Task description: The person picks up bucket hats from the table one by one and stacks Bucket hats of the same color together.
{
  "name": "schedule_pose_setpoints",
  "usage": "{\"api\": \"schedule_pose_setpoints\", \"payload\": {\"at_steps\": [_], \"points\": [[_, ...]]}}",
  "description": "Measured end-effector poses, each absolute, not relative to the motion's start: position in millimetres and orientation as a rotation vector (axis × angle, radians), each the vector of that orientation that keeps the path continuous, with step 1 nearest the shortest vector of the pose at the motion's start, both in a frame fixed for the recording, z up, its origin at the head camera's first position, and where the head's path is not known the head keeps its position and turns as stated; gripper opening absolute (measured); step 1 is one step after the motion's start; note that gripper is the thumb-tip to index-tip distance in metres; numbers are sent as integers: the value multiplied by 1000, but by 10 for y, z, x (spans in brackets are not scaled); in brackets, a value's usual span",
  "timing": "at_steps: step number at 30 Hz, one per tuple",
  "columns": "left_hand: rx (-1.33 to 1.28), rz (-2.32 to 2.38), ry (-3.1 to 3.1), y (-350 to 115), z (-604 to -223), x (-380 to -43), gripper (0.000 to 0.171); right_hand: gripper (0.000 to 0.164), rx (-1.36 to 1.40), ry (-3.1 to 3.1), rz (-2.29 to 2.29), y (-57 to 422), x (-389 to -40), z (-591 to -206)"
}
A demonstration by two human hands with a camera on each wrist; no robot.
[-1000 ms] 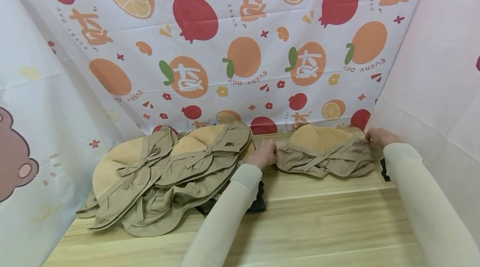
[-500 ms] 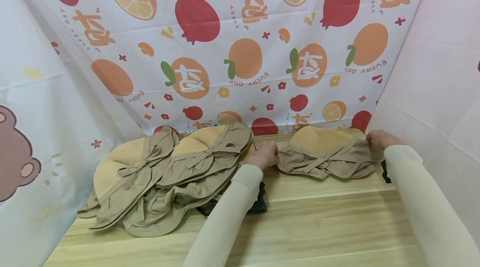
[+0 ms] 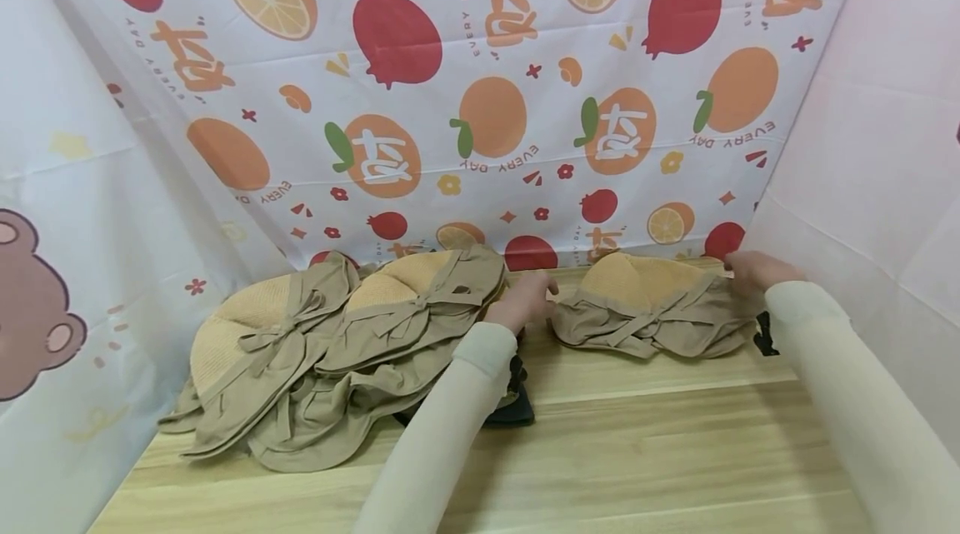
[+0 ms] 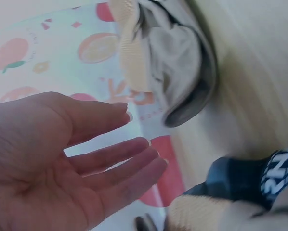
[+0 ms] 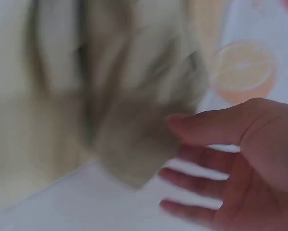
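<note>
A sun hat (image 3: 641,280) with a straw-coloured crown, khaki brim and tied band lies on the wooden table at the back right. Just off its left end is my left hand (image 3: 525,301); the left wrist view shows its fingers straight, apart from the khaki brim (image 4: 177,62) and holding nothing. My right hand (image 3: 759,271) is at the hat's right end. In the right wrist view its thumb tip overlaps the blurred brim (image 5: 134,139), while the other fingers (image 5: 197,185) extend loosely, spread apart.
Several similar hats (image 3: 390,301) lie overlapping in a pile at the left. Dark fabric (image 3: 513,411) pokes out beneath the pile, and a black strap (image 3: 765,338) shows by my right wrist. A fruit-print curtain (image 3: 487,101) hangs behind, with white cloth at both sides.
My left hand has let go of the hat's left end and drawn slightly left, its fingers now straightened. My right hand has loosened at the other end. The hat stays in place.
</note>
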State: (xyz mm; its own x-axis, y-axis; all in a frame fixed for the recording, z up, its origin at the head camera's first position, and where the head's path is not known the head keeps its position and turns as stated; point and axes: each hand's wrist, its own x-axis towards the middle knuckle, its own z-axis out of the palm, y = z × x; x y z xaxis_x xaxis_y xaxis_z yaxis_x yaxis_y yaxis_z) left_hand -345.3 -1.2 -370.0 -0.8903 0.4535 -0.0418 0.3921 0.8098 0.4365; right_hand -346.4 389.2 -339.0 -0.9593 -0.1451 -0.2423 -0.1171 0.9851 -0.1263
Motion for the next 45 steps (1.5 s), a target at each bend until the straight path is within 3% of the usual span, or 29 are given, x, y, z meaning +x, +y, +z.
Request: {"api": "schedule_pose_setpoints", "payload": {"at_steps": [6,10,19,23,39,41,45], "points": [[726,661,2898,-180,-3464,-3264,33,58,-166,2906,-139,3462,-3383,-3124],[764,695,2931,-290,-3382,-3139,33,66,-299,2939,-178,3140,-3306,-3093],[738,755,2919,-725,-3158,-2822,32,57,-596,3025,-230,2684,-2947,-3190],[605,767,2943,-1062,-3051,-2743,36,51,-721,3028,-299,2538,-2849,-3205],[173,599,2929,-2430,-3094,-3009,57,39,-800,3007,-289,2383,-2783,-3220],[154,611,2914,-2533,-3141,-3030,54,40,-792,2993,-301,2368,-2780,-3216],[73,727,2870,-2655,-3221,-3062,32,40,-799,2991,-306,2357,-2779,-3209]]}}
